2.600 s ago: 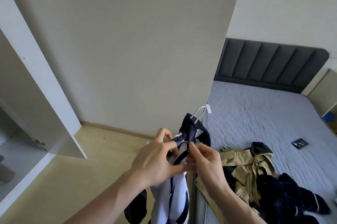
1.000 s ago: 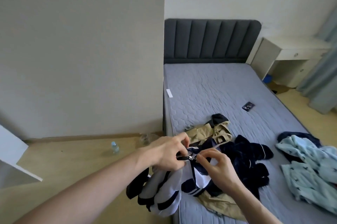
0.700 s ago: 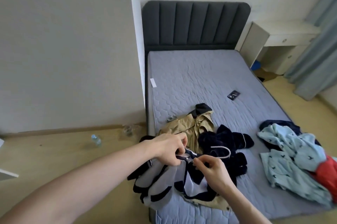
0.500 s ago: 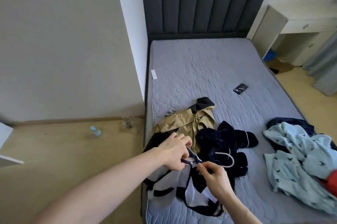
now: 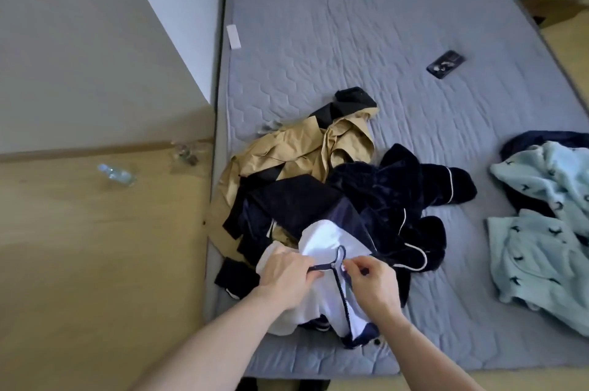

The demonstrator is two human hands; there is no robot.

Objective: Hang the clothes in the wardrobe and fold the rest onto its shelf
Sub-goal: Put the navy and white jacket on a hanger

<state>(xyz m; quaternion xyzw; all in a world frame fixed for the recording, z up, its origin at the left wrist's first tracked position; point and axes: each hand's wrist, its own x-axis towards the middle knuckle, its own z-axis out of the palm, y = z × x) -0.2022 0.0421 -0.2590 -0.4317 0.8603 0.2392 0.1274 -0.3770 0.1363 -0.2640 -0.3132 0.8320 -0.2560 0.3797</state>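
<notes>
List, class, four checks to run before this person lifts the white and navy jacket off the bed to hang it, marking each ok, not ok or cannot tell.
1. Both hands on the garment: left hand and right hand pinch the white and navy jacket at its zip. Ok.
2. Hanger seated inside it: a white hanger hook shows beside it; the rest is hidden. Cannot tell.
3. Jacket free of other clothes: it overlaps the dark navy garment and tan jacket. Not ok.
4. Zip closed: hands cover it. Cannot tell.
</notes>
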